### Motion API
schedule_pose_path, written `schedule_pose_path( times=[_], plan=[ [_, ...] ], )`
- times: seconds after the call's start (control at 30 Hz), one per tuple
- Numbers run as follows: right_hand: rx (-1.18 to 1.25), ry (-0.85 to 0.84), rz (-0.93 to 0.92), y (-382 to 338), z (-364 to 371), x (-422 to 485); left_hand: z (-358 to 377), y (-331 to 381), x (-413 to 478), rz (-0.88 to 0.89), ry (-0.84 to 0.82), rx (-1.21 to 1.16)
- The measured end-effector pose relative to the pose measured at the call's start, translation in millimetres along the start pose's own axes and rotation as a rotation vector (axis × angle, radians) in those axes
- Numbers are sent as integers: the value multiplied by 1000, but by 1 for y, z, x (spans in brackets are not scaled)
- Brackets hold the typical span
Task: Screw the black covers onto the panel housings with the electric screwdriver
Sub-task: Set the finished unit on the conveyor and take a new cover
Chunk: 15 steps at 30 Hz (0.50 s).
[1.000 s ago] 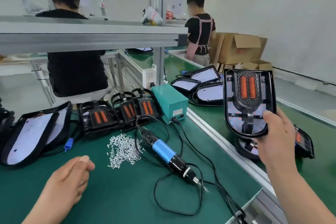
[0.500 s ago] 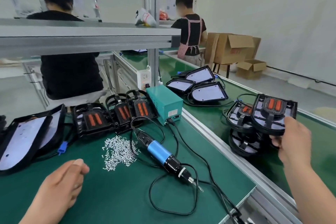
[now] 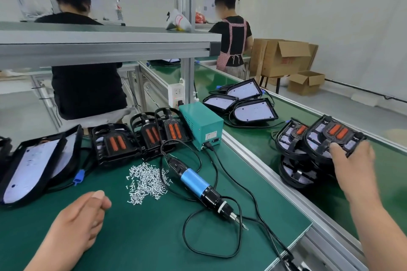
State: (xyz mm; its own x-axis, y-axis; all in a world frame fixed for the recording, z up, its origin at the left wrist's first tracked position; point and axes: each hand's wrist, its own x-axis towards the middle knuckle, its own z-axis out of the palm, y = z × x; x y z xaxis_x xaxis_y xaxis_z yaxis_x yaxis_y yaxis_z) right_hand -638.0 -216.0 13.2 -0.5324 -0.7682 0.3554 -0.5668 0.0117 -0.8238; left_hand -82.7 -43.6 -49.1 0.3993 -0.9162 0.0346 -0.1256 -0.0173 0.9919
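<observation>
Three covered housings [image 3: 115, 144] stand in a row at the back of the green surface [image 3: 143, 237], their black covers and orange inserts facing the head camera. Whether their screws are in cannot be read from here. To their left lean open panels [image 3: 30, 165] showing white boards and no cover, so I judge those to be work left.

The right hand [image 3: 354, 160] is out over the conveyor belt [image 3: 253, 143]. Its fingers [image 3: 334, 146] are clamped on the rim of the top housing [image 3: 334, 132], which sits tilted on a stack [image 3: 297, 174] of like units. This looks like a finished piece being laid off.

The electric screwdriver [image 3: 193, 179] lies untouched on the surface, bit toward the near edge, its cable looped round it and run to the green power box [image 3: 201, 125]. Just beside it is a plentiful pile of screws [image 3: 146, 179].

The left hand [image 3: 81, 220] rests on the surface near the screws, fingers curled together in a loose fist with nothing visible in them. More uncovered panels [image 3: 255, 112] lie farther up the belt.

The job seems part-way through: some units are stacked, several wait, and no screw is being driven now.
</observation>
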Motion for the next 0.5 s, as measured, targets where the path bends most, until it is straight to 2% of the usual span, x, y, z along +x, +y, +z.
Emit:
schedule_pose_path(
  times=[0.5],
  plan=[
    [-395,91,-129,-2,-6,-3,4,8,-6,4,-13,5]
  ],
)
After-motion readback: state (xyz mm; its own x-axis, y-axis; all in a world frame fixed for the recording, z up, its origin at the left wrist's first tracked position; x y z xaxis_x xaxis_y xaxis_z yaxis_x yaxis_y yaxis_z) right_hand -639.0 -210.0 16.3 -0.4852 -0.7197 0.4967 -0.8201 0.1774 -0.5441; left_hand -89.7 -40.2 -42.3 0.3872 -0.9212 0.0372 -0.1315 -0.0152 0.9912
